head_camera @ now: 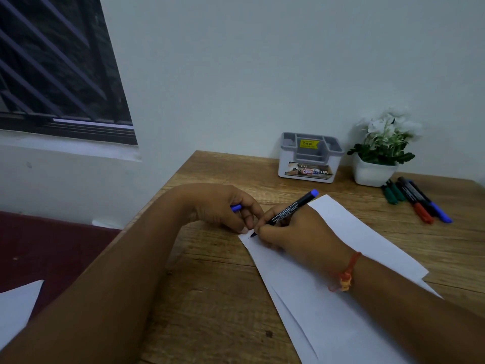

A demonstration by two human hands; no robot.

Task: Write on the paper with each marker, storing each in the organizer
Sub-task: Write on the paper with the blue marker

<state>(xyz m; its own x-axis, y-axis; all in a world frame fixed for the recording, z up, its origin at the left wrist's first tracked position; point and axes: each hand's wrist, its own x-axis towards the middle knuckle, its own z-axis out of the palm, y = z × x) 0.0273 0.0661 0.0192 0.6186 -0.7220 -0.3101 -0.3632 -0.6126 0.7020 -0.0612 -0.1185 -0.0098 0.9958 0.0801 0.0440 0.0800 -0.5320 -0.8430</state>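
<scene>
Faintly legible: "49.00" on the organizer's [284,165] yellow tag
Marker [291,209]: black barrel, blue end, tip at paper's [328,324] far corner
Right hand [296,232]: pinches marker
Left hand [223,206]: grips blue cap [236,207]

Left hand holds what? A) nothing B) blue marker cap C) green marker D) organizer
B: the blue marker cap pokes out of the left hand, held in its curled fingers, while the right hand writes on the paper with the blue marker.
</scene>
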